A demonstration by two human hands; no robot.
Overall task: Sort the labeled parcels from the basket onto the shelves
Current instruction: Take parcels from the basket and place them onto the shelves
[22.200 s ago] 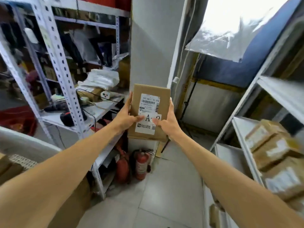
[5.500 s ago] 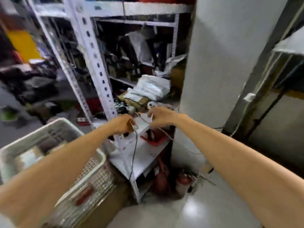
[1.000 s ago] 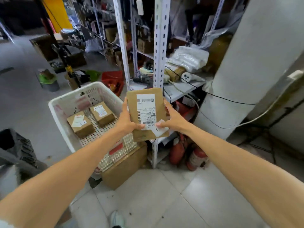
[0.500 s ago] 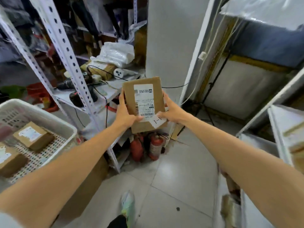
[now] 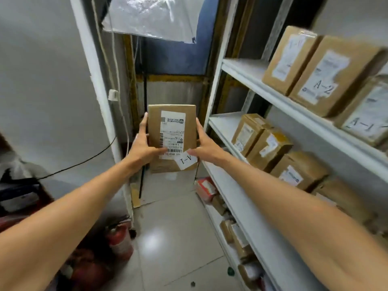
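I hold the parcel [image 5: 172,136] upright in the aisle, just left of the white shelves [image 5: 241,67], with my left hand [image 5: 142,148] gripping its left edge, my right hand [image 5: 206,148] gripping its right edge, and both thumbs pressed on its front. It is a flat brown cardboard box with a tall white shipping label bearing barcodes and small print. A small white slip [image 5: 186,161] marked A-1 sits askew at its lower right corner.
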